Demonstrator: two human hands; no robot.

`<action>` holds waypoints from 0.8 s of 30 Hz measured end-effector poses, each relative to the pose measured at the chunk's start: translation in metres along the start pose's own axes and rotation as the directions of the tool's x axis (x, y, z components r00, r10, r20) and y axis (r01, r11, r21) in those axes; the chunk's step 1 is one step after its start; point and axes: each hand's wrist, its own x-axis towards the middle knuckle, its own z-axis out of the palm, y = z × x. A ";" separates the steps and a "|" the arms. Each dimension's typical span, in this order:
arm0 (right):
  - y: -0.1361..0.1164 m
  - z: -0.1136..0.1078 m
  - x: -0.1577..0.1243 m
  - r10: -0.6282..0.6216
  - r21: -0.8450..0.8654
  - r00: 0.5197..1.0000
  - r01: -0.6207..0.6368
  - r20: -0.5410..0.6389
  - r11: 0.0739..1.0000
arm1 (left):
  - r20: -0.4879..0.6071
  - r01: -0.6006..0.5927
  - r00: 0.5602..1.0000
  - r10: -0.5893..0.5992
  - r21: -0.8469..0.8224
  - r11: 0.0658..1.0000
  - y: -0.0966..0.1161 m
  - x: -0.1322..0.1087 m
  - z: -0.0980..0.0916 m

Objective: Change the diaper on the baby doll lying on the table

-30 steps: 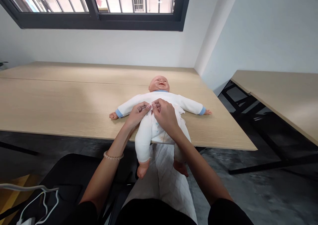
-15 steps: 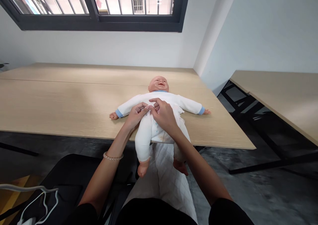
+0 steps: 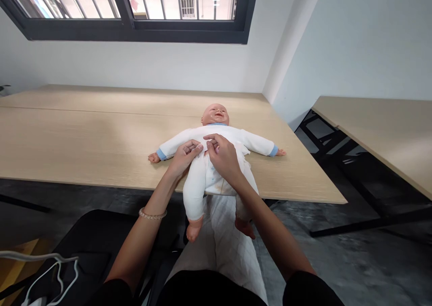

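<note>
A baby doll (image 3: pixel 216 113) lies face up at the table's near edge, arms spread, lower legs hanging over the edge. It wears a white top (image 3: pixel 219 129) with blue collar and cuffs, and white pants (image 3: pixel 195 191). At the belly, near the top's lower edge, my left hand (image 3: pixel 185 156) pinches the white cloth between thumb and fingers. Just beside it, my right hand (image 3: pixel 223 156) is closed at thumb and bent fingers, its index finger pointing left. Whatever lies in that right pinch is hidden. A small gap separates the two hands.
The wooden table (image 3: pixel 84 139) stretches left beneath a barred window (image 3: pixel 185 31). Another table (image 3: pixel 388 121) stands to the right. Below on the left are a black chair (image 3: pixel 97 234) and white cables (image 3: pixel 59 261).
My thumbs, which met over the cloth at the belly, have parted slightly. The right hand has shifted a little to the right. The doll lies as before.
</note>
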 end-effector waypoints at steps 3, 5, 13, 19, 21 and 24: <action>0.001 0.000 0.000 0.001 -0.019 1.000 -0.001 -0.001 1.000 | -0.003 0.007 1.000 -0.007 -0.006 1.000 0.000 0.000 -0.001; 0.001 0.000 0.000 0.007 -0.019 1.000 -0.007 0.009 1.000 | 0.000 0.008 1.000 -0.008 -0.011 1.000 -0.001 0.000 -0.002; 0.002 0.001 0.001 -0.067 -0.156 0.994 0.079 0.083 0.985 | -0.078 -0.157 0.983 0.166 0.105 0.982 -0.007 0.003 -0.004; -0.003 -0.001 0.001 -0.005 -0.146 0.997 0.017 0.080 0.989 | -0.169 -0.131 0.973 0.157 0.158 0.979 -0.010 -0.004 -0.012; -0.006 -0.002 0.004 0.033 -0.102 0.993 -0.021 0.117 0.995 | -0.151 -0.072 0.984 0.096 0.158 0.985 -0.010 -0.008 -0.020; -0.014 0.000 0.013 0.089 -0.084 0.982 -0.076 0.167 0.994 | -0.114 0.000 0.993 0.017 0.153 0.988 -0.009 -0.015 -0.032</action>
